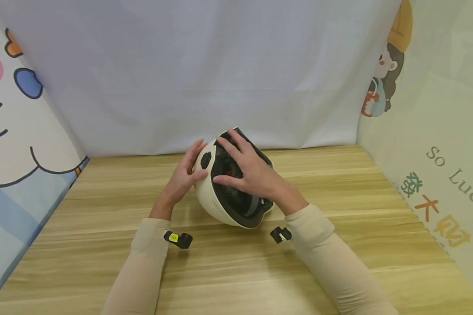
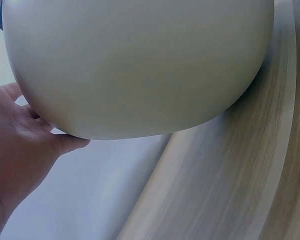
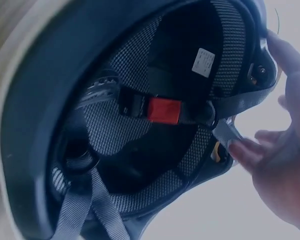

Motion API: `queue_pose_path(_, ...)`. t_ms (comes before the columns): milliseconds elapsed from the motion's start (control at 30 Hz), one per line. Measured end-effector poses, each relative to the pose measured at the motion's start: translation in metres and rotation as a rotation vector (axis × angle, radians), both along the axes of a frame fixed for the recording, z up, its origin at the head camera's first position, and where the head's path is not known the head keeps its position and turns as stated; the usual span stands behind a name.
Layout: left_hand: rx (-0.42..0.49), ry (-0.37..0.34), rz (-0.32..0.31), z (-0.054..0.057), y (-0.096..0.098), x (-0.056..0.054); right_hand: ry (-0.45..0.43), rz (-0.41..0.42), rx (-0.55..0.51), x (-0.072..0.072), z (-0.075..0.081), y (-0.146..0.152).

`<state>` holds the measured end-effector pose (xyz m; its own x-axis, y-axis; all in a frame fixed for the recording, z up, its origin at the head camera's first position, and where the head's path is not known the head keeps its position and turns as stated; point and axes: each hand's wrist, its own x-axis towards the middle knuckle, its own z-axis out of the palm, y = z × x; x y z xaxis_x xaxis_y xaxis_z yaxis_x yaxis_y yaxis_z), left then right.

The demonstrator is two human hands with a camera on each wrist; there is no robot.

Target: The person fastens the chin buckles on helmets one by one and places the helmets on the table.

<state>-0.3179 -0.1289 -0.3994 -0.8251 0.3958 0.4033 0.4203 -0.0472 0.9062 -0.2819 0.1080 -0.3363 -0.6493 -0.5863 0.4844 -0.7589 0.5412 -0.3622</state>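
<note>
Between left fingers (image 1: 191, 154) and right fingers (image 1: 229, 148), tilted helmet (image 1: 208, 194)

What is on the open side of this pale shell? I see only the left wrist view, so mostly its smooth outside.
Observer: Inside the helmet, a red tab sits on a strap.
Operator: And which of the hands is at that side?
Observer: The right hand; in the head view it spreads over the helmet's open side.
Operator: Is some label visible there?
Observer: Yes, the right wrist view shows a white label inside.
</note>
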Motion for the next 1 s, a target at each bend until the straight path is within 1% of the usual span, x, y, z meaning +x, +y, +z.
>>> queue_pose_path(67,-0.005,-0.004,-0.005,0.0,-0.001,0.001,0.004,0.078,-0.001,0.0,0.003,-0.001)
queue_pose_path(133,-0.015,-0.006,-0.004,0.0,-0.001,0.001,0.002,0.124,-0.016,-0.001,0.004,-0.003)
queue_pose_path(233,-0.024,-0.01,0.001,0.001,0.0,0.003,0.009,0.166,-0.054,-0.004,0.007,-0.004)
queue_pose_path(400,-0.021,-0.006,0.001,0.001,0.001,0.002,0.062,0.205,-0.107,-0.007,0.012,-0.003)
queue_pose_path(567,-0.022,-0.007,-0.005,0.0,0.0,-0.001,0.061,0.194,-0.128,-0.007,0.014,0.001)
queue_pose_path(700,-0.036,-0.015,-0.042,-0.004,-0.002,-0.003,0.05,0.177,-0.137,-0.008,0.014,0.005)
queue_pose_path(867,-0.042,-0.062,-0.133,-0.014,-0.002,-0.007,0.038,0.141,-0.142,-0.008,0.013,0.009)
queue_pose_path(1000,-0.022,-0.1,-0.205,-0.021,-0.001,-0.009,0.027,0.131,-0.153,-0.008,0.013,0.012)
